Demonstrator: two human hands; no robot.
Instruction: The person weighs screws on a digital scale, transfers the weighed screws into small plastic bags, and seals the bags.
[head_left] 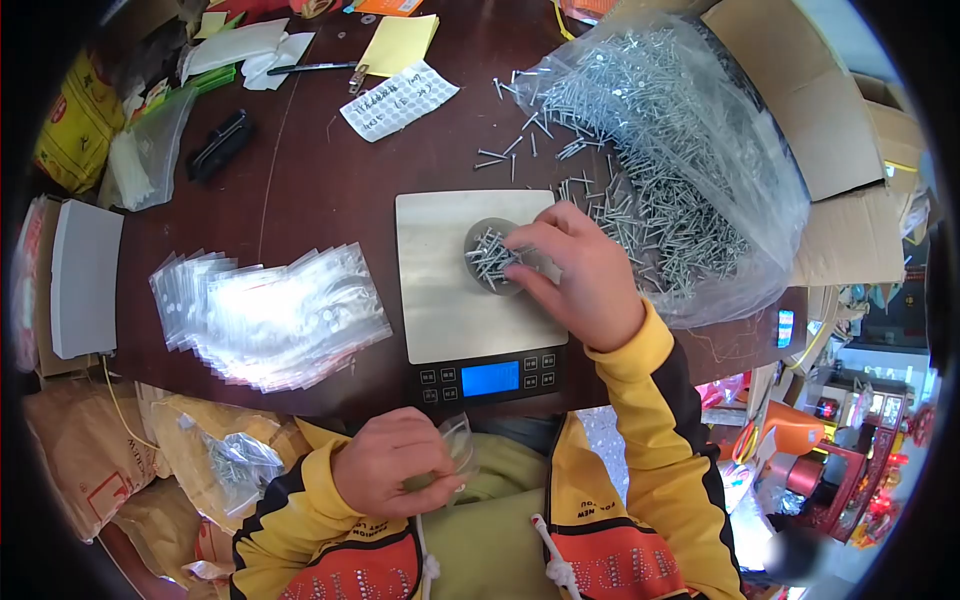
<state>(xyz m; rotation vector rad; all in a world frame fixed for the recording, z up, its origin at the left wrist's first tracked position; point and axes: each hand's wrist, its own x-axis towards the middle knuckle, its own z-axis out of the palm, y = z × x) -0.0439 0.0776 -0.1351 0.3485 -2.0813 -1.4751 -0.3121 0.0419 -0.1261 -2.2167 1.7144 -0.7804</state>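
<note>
A digital scale [430, 290] with a lit blue display lies at the middle of the table. On its metal plate stands a small round dish holding a pile of screws [490, 256]. My right hand [578, 265] is over the dish's right side, thumb and fingers curled at the screws; whether it grips any is unclear. My left hand [394, 464] is closed below the scale, near my lap, pinching a small clear plastic bag [458, 442]. Fanned-out clear zip bags [275, 315] lie left of the scale. A large plastic bag of screws [680, 160] lies open at the right.
Loose screws [534, 145] lie behind the scale. A label sheet [400, 100], yellow notes [402, 42], a pen [315, 67] and a black object [220, 145] are farther back. A white box [86, 280] stands left, a cardboard box [800, 90] right. Paper bags [85, 440] are lower left.
</note>
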